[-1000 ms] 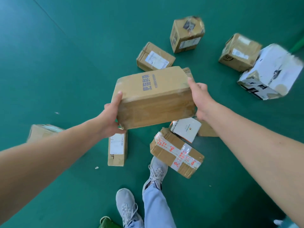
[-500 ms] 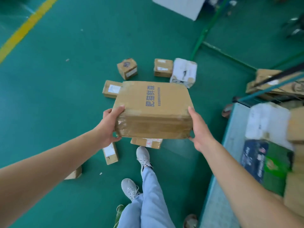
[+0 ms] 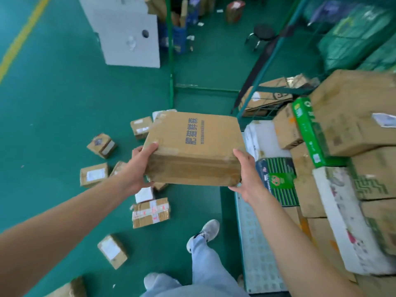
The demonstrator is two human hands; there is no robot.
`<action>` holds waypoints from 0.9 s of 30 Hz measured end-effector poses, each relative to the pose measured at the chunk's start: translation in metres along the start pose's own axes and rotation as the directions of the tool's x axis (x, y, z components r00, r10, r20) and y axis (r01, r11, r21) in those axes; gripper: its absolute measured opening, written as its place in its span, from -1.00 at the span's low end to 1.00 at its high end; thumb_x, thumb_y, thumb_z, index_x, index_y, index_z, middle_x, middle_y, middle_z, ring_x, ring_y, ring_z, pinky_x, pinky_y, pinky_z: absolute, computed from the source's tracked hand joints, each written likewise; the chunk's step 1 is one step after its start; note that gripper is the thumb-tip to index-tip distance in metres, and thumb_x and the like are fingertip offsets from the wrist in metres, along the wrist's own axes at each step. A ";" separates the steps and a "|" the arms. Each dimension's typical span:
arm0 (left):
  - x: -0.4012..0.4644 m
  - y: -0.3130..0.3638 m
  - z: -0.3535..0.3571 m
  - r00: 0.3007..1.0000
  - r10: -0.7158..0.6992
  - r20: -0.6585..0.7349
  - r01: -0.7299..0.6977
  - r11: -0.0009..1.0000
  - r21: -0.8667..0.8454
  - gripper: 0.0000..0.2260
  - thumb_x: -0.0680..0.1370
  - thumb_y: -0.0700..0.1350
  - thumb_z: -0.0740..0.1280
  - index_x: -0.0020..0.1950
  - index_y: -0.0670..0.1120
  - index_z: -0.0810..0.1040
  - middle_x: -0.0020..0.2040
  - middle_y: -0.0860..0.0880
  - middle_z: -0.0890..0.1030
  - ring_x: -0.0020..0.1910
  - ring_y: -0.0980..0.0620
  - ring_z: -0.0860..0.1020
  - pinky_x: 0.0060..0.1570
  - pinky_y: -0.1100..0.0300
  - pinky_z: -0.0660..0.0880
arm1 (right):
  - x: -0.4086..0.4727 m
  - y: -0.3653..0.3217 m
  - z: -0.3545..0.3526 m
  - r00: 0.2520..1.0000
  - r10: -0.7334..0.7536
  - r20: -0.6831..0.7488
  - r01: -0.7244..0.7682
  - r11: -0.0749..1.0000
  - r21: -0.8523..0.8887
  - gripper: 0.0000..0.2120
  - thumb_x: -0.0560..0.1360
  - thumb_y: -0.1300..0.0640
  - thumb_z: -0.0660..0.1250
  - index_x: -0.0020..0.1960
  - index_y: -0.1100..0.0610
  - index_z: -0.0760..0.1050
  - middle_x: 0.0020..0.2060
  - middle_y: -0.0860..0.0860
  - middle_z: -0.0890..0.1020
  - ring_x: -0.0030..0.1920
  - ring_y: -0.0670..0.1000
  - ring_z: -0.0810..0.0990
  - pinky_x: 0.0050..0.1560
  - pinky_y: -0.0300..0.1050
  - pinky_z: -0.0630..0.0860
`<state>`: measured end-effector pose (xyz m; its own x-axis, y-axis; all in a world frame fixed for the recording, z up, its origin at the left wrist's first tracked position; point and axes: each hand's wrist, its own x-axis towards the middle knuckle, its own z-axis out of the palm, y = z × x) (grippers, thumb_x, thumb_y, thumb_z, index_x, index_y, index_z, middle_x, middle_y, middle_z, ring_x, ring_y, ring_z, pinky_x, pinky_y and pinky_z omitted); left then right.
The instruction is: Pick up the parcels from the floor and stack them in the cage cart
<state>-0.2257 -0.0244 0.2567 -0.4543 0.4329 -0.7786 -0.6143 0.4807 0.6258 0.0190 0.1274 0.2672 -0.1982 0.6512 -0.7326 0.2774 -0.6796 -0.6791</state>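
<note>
A flat brown cardboard parcel with blue print (image 3: 192, 148) is held in the air at chest height, between both hands. My left hand (image 3: 137, 168) grips its near left corner, thumb on top. My right hand (image 3: 246, 174) grips its near right corner. To the right stands the cage cart (image 3: 257, 254), its pale studded floor bare at the near edge, with several stacked parcels (image 3: 351, 116) on it. More parcels lie on the green floor to the left, among them a taped one (image 3: 151, 212) and a small labelled one (image 3: 112, 250).
My legs and grey shoes (image 3: 205, 232) stand between the floor parcels and the cart. A white box-like panel (image 3: 126, 33) and a green metal frame (image 3: 171, 61) stand farther back. A black stool (image 3: 260, 34) is behind the frame. A yellow floor line (image 3: 21, 39) runs at upper left.
I have turned right with the parcel held in both hands; the cage cart and its stack have come into view on the right, and the floor parcels have shifted left.
</note>
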 end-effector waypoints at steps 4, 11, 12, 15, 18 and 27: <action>0.000 0.032 0.086 0.996 0.026 0.091 -0.032 0.998 0.062 -0.48 0.47 0.30 0.42 0.34 0.18 0.38 0.27 -0.04 0.51 0.22 -0.09 0.51 0.24 -0.26 0.49 | 0.011 -0.046 -0.071 0.996 -0.041 -0.084 0.050 0.994 0.102 -0.42 0.54 -0.27 0.37 0.48 -0.19 0.27 0.26 -0.17 0.50 0.18 -0.02 0.53 0.25 0.30 0.48; 0.007 0.080 0.214 0.975 0.049 0.217 -0.101 0.966 0.236 -0.49 0.49 0.28 0.42 0.33 0.09 0.42 0.24 -0.07 0.51 0.19 -0.09 0.51 0.10 -0.16 0.54 | 0.023 -0.090 -0.164 0.978 -0.038 -0.205 0.091 0.963 0.252 -0.35 0.49 -0.30 0.40 0.49 -0.22 0.24 0.33 -0.12 0.42 0.28 0.08 0.46 0.31 0.42 0.44; 0.007 0.086 0.230 0.969 0.043 0.244 -0.108 0.960 0.258 -0.48 0.48 0.29 0.43 0.33 0.09 0.42 0.24 -0.06 0.52 0.18 -0.08 0.51 0.07 -0.14 0.54 | 0.026 -0.092 -0.175 0.974 -0.028 -0.225 0.091 0.957 0.274 -0.32 0.46 -0.33 0.41 0.49 -0.24 0.24 0.38 -0.11 0.40 0.34 0.12 0.45 0.30 0.44 0.45; 0.010 0.097 0.279 0.947 0.014 0.322 -0.127 0.935 0.332 -0.44 0.47 0.31 0.43 0.36 0.11 0.40 0.24 -0.02 0.53 0.20 -0.06 0.52 0.15 -0.17 0.53 | 0.028 -0.096 -0.207 0.957 -0.010 -0.289 0.111 0.936 0.335 -0.33 0.45 -0.34 0.41 0.47 -0.25 0.26 0.38 -0.09 0.40 0.33 0.14 0.45 0.29 0.43 0.46; 0.013 0.103 0.324 0.928 -0.008 0.373 -0.153 0.903 0.401 -0.42 0.47 0.32 0.42 0.38 0.11 0.37 0.25 0.00 0.53 0.24 -0.06 0.51 0.26 -0.26 0.48 | 0.027 -0.099 -0.235 0.938 0.010 -0.346 0.132 0.914 0.385 -0.37 0.48 -0.31 0.40 0.46 -0.21 0.28 0.36 -0.08 0.41 0.30 0.13 0.44 0.21 0.33 0.51; 0.031 0.131 0.458 0.838 -0.109 0.534 -0.229 0.818 0.527 -0.44 0.43 0.34 0.44 0.34 0.12 0.45 0.27 -0.01 0.56 0.24 -0.10 0.53 0.21 -0.22 0.50 | 0.040 -0.125 -0.306 0.854 0.052 -0.518 0.254 0.827 0.501 -0.37 0.53 -0.27 0.37 0.51 -0.16 0.25 0.37 -0.03 0.45 0.26 0.13 0.49 0.17 0.27 0.53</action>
<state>-0.0249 0.4008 0.3362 0.0305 0.7178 -0.6956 -0.0588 0.6960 0.7156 0.2636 0.3421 0.3366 0.3325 0.6955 -0.6369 -0.2917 -0.5664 -0.7708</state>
